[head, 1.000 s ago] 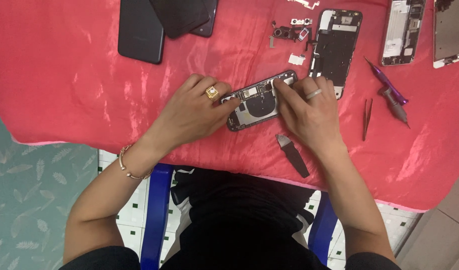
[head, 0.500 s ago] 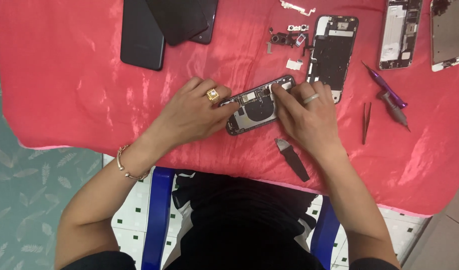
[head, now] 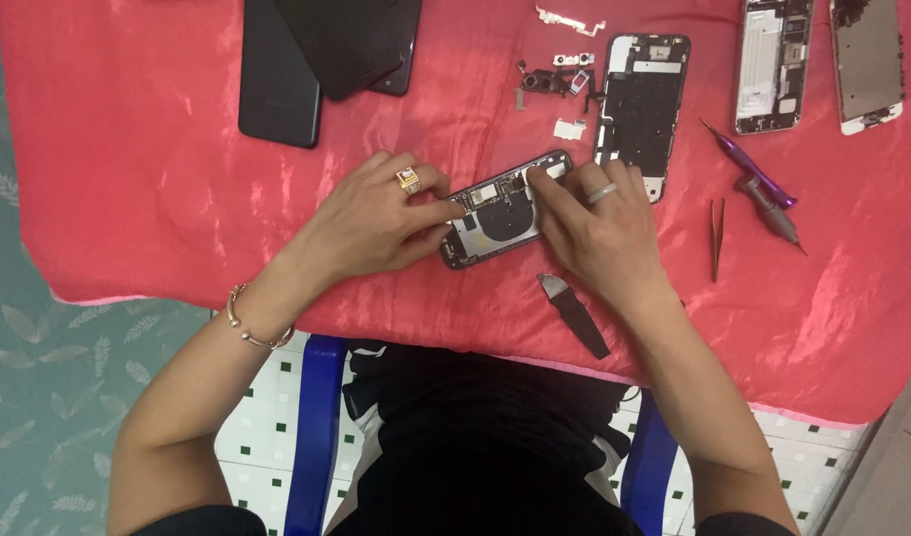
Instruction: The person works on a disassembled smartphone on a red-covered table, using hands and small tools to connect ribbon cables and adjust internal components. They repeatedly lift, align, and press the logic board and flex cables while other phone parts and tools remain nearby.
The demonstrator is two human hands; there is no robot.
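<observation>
Opened phone between both hands

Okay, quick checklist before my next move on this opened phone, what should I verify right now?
1. Opened phone steadied by left hand: ok.
2. Right hand fingertips on its upper end: ok.
3. Pry tool lying near right wrist: ok.
4. Tweezers and purple screwdriver close by on red cloth: ok.
5. Small loose parts apart from hands: ok.
6. Whether screws remain inside: cannot tell.
</observation>
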